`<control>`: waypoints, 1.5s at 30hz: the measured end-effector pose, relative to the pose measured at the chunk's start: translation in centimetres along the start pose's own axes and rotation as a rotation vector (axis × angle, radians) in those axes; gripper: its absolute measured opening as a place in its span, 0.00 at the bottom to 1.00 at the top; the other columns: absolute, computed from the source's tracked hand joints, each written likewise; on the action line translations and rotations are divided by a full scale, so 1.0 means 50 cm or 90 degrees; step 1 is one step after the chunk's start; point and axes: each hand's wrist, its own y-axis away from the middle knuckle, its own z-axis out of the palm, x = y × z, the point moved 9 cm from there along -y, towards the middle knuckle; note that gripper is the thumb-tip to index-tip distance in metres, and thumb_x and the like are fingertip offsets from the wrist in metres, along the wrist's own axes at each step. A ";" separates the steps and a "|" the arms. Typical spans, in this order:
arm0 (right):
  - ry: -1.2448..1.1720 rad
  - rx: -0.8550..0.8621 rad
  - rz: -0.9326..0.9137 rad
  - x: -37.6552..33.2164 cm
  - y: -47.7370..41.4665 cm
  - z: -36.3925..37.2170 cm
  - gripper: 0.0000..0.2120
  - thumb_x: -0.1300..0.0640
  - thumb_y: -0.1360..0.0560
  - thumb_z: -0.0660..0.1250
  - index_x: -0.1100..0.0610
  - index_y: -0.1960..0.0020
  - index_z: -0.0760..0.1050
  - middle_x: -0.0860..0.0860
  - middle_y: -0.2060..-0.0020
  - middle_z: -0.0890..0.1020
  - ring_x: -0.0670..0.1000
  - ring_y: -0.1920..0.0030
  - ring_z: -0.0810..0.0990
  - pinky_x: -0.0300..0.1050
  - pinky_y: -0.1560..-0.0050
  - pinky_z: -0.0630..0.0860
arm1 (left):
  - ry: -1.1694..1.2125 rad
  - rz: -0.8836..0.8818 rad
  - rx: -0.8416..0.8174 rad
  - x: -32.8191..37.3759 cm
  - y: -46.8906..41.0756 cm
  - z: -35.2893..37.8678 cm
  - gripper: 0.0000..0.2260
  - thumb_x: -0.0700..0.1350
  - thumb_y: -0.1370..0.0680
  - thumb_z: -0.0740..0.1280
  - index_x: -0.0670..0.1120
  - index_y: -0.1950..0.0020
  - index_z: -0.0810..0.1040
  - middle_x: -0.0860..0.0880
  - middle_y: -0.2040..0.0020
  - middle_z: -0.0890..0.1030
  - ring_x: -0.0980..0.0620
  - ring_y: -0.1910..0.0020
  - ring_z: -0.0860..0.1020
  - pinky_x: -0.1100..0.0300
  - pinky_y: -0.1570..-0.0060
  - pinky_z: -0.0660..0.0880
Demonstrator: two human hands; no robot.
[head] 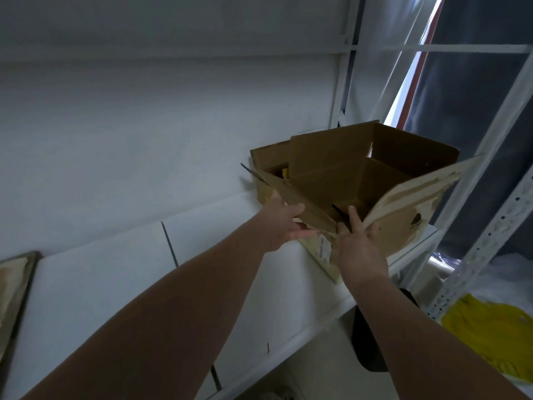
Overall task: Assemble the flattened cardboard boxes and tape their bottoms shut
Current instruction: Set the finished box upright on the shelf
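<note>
An opened brown cardboard box sits on the white shelf at arm's length, its top flaps spread and its inside in shadow. My left hand grips the box's near left flap, thumb on top and fingers underneath. My right hand holds the near right corner, with fingers reaching up over the rim beside a pale, worn flap. A second cardboard box stands just behind it on the left, against the wall.
White metal shelf uprights rise on the right, with a grey curtain behind them. A yellow object lies on the lower right level. A flat cardboard piece rests at the shelf's left edge. A dark object hangs below the shelf.
</note>
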 end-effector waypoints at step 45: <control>-0.267 -0.380 -0.505 -0.942 0.679 0.285 0.12 0.46 0.24 0.64 0.52 0.45 0.75 0.51 0.49 0.78 0.52 0.50 0.77 0.45 0.52 0.74 | -0.796 -0.170 0.696 -0.173 0.926 -0.834 0.17 0.45 0.26 0.68 0.51 0.39 0.67 0.50 0.48 0.79 0.50 0.49 0.79 0.58 0.59 0.75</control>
